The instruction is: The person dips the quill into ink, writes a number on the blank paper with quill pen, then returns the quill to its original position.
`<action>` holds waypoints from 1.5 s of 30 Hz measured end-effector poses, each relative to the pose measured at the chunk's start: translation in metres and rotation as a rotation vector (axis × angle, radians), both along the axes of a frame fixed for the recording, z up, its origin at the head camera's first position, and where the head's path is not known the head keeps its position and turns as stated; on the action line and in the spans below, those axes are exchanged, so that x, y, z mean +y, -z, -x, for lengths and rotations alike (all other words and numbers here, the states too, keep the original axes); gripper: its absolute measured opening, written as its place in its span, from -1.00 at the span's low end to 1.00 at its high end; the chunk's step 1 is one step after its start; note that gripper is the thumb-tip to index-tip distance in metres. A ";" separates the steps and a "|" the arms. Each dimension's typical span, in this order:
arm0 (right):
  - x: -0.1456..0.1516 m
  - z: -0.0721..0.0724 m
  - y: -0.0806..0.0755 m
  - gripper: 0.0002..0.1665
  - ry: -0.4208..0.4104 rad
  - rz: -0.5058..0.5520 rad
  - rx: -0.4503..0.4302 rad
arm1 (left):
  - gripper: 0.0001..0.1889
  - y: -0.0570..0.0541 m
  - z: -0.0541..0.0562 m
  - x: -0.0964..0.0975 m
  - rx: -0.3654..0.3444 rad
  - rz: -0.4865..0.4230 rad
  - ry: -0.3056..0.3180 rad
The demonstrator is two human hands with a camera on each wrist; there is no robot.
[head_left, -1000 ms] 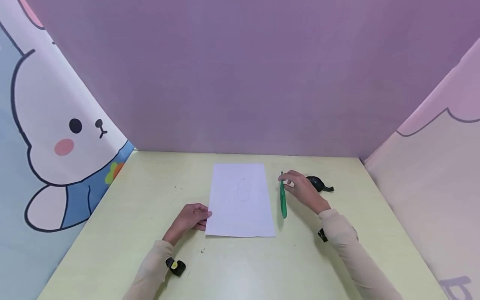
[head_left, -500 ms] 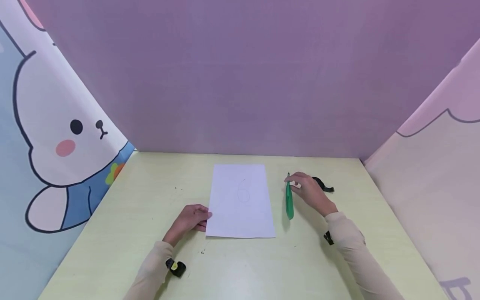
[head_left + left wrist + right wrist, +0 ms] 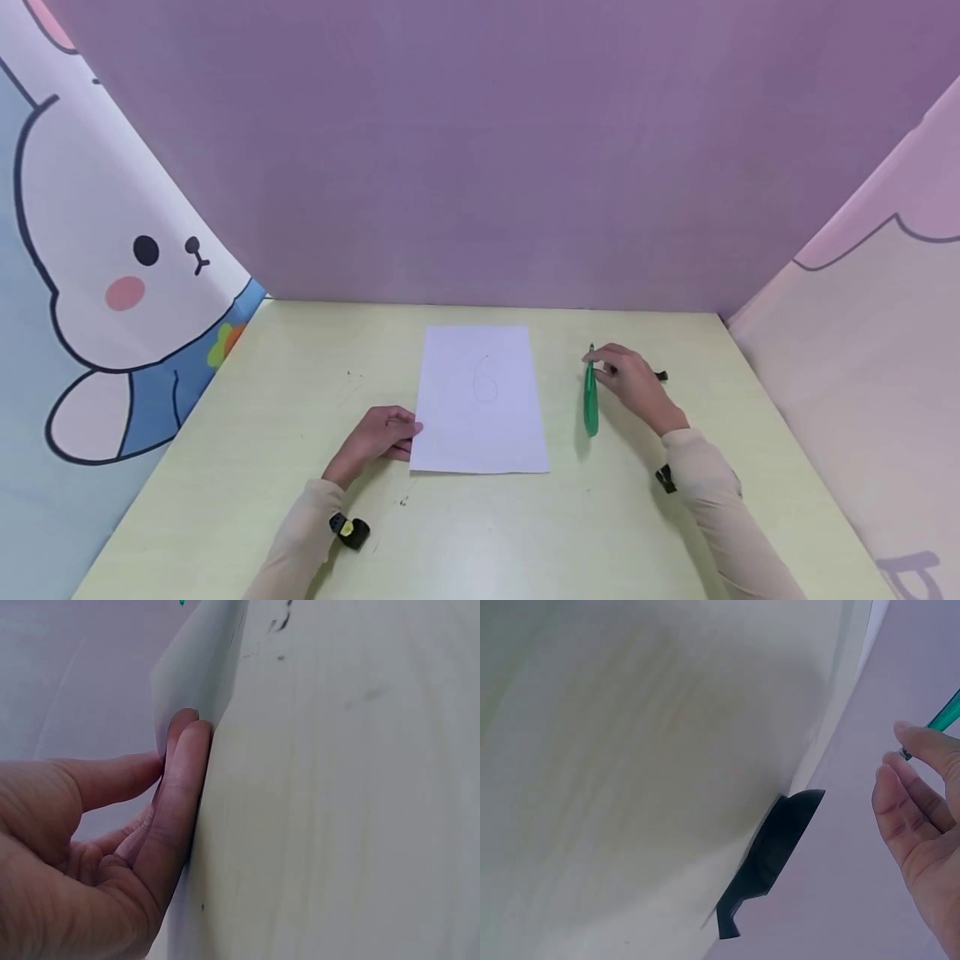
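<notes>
A white sheet of paper point(image 3: 480, 433) lies on the table with a faint figure like a 6 drawn on it. My left hand point(image 3: 378, 435) pinches its left edge, thumb above and fingers beneath; in the left wrist view the paper's edge point(image 3: 184, 675) lifts a little off the tabletop. To the right of the sheet, my right hand point(image 3: 633, 379) holds a green leaf-shaped pen point(image 3: 591, 404) near its tip, the wide end hanging toward me. Behind that hand sits a black rounded object with a narrow tail point(image 3: 776, 844), mostly hidden in the head view.
The pale table point(image 3: 480, 533) carries a few small dark marks. A purple panel point(image 3: 480, 167) rises at its back edge. Printed walls stand on both sides, the left one with a cartoon rabbit point(image 3: 97, 242).
My right hand has moved to the right with the green pen, farther from the sheet, and now covers more of the black object. The left hand and paper have stayed in place.
</notes>
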State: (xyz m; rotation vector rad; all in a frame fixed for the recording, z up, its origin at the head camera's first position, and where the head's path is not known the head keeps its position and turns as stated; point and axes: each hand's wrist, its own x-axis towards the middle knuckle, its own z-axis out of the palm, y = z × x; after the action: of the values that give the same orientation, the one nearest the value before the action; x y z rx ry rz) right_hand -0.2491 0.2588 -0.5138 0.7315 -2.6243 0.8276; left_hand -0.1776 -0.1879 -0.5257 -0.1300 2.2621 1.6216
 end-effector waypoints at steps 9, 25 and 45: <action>0.009 -0.007 0.001 -0.69 0.057 -0.022 0.001 | -0.77 -0.004 -0.002 0.001 -0.016 0.021 0.007; 0.027 -0.013 -0.001 -0.66 0.086 -0.033 0.014 | -0.72 -0.004 -0.003 -0.001 -0.008 0.000 0.023; 0.050 -0.014 0.005 -0.58 0.105 -0.069 0.080 | -0.69 0.000 0.001 -0.003 -0.026 0.001 -0.002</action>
State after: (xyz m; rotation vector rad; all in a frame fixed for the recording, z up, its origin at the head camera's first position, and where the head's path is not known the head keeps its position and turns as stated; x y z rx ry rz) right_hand -0.2347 0.3087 -0.5191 0.6247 -2.6057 0.6678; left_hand -0.1791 -0.1907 -0.5261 -0.1531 2.2444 1.6102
